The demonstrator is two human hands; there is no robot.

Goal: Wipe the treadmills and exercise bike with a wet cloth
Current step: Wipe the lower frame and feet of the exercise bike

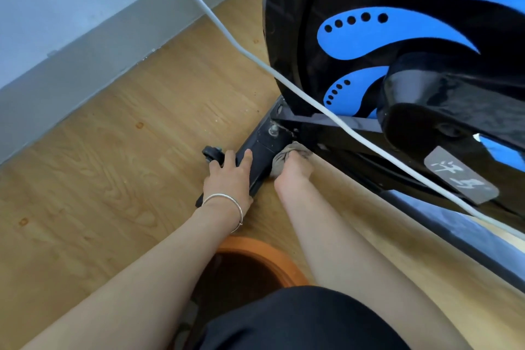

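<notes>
Both bare arms reach forward and down, running nearly side by side. The left hand [227,176] lies flat, palm down, fingers straight and slightly spread, thumb out to the left; a thin bracelet circles its wrist. The right hand [292,169] sits just beside it, fingers curled under and bunched tight round the cloth [287,153], knuckles tipped away from the camera. The right forearm stretches straight back from it.

Black exercise bike [397,37] with blue swirl patches, grey-beige cloth [287,156], orange basin [255,250], wood-grain floor [113,179]
</notes>
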